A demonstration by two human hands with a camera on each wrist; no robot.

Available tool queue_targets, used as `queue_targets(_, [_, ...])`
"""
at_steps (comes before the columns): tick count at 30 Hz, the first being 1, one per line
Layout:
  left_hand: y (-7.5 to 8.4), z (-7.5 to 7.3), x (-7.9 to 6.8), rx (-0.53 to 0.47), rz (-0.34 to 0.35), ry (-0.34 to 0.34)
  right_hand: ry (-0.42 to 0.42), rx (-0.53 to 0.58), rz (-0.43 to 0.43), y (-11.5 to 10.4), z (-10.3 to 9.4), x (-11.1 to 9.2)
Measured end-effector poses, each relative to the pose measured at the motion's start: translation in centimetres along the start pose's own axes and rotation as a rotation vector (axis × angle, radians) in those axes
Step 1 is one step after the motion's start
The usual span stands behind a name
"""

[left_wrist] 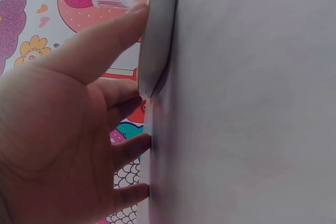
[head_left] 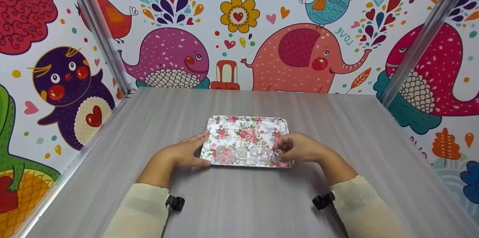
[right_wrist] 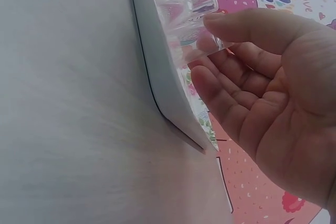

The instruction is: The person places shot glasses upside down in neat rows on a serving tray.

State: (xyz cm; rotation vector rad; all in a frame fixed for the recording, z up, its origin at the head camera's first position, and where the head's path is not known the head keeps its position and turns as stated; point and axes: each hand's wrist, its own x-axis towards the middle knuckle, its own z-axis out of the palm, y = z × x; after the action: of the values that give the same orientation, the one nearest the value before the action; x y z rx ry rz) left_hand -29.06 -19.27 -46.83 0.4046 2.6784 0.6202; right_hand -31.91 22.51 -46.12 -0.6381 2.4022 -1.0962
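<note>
A white tray (head_left: 247, 124) with pink roses lies on the table, and several small clear glasses (head_left: 242, 152) stand in a row along its near side. My right hand (head_left: 299, 148) pinches the rightmost glass (head_left: 277, 152) between thumb and fingers; in the right wrist view this glass (right_wrist: 197, 43) is just above or on the tray, I cannot tell which. At the tray's left end rests my left hand (head_left: 187, 151). Its thumb touches the near rim in the left wrist view, the index finger is by the corner, and the other fingertips (left_wrist: 140, 142) reach down to the table.
The grey wood-grain table (head_left: 247, 200) extends around the tray on all sides. Printed cartoon wall panels (head_left: 232, 17) stand behind it and at both sides, with metal posts (head_left: 101, 32) at the corners. Black wrist straps (head_left: 175, 203) are on both arms.
</note>
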Motion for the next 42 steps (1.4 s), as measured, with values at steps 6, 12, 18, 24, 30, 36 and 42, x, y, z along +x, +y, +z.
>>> queue_targets(6, [0.0,-0.1,0.1,-0.007,0.008,-0.001,0.0,-0.008,-0.004,0.1,0.0,0.0])
queue_targets(12, [-0.2,-0.1,0.2,-0.017,0.013,0.001,0.021,0.02,-0.03,0.2,-0.6,-0.3])
queue_targets(18, [-0.2,0.1,0.4,-0.024,0.025,0.004,0.083,0.069,-0.022,0.6,-2.2,-1.0])
queue_targets(24, [-0.3,0.1,0.5,-0.021,0.033,0.002,0.14,0.188,-0.004,0.8,-3.1,-1.0])
queue_targets(30, [-0.3,0.1,0.8,-0.018,0.03,0.005,0.235,0.209,0.032,0.1,-3.5,-0.9])
queue_targets(36, [-0.7,0.1,0.7,-0.009,0.013,0.014,0.354,0.302,0.0,-1.1,-3.8,-0.9])
queue_targets(42, [-0.9,0.1,0.5,-0.02,0.02,0.018,0.487,0.306,-0.018,-1.0,-3.8,-1.2])
